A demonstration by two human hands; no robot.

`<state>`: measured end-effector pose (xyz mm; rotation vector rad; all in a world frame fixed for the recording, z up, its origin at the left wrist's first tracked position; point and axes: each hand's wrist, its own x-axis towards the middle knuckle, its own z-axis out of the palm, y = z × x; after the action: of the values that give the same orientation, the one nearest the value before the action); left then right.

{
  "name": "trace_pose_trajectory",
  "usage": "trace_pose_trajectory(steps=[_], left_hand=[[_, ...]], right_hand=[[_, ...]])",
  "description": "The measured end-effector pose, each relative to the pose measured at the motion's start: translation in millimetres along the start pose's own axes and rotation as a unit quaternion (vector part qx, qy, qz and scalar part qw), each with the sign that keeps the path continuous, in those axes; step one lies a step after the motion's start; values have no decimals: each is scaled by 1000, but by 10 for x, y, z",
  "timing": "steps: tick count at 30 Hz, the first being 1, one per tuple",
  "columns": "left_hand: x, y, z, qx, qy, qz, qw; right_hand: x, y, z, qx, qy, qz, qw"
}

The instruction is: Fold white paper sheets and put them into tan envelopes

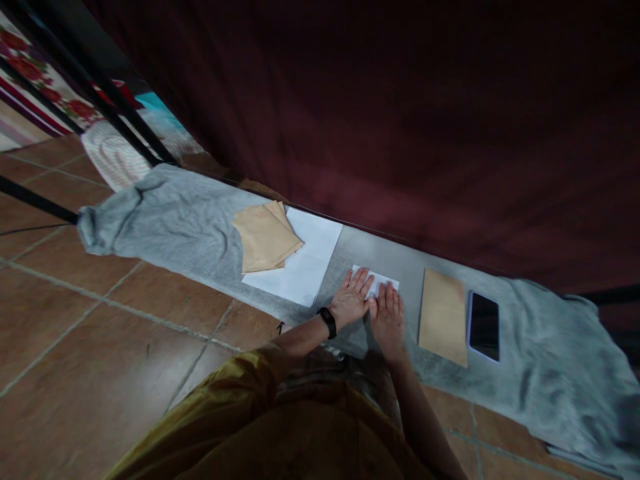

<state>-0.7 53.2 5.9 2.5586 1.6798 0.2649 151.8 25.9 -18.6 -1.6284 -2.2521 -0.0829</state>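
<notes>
Both my hands press on a small folded sheet of white paper [383,277] that lies on a long grey surface. My left hand [351,299], with a black band at its wrist, lies flat on the paper's left part, fingers stretched out. Beside it my right hand [387,320] rests palm down on the right part, its fingers extended. The hands cover much of the paper. To the left are larger white sheets [313,267] with several brown envelopes [267,240] overlapping on them. A single brown envelope [443,317] lies right of my right hand.
A phone [484,327] with a dark screen lies right of the single envelope. Rumpled grey cloth [175,213] covers the surface's ends. A dark red curtain [380,133] hangs along the far edge. Black metal bars [110,93] stand at the left, above a tiled floor [90,367].
</notes>
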Motion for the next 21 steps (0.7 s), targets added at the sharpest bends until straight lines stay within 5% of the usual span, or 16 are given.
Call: trace_pose_trajectory(steps=[21], left_hand=[[-186, -342, 13, -13, 31, -22, 999]], right_hand=[[-89, 135, 50, -3, 19, 65, 998]])
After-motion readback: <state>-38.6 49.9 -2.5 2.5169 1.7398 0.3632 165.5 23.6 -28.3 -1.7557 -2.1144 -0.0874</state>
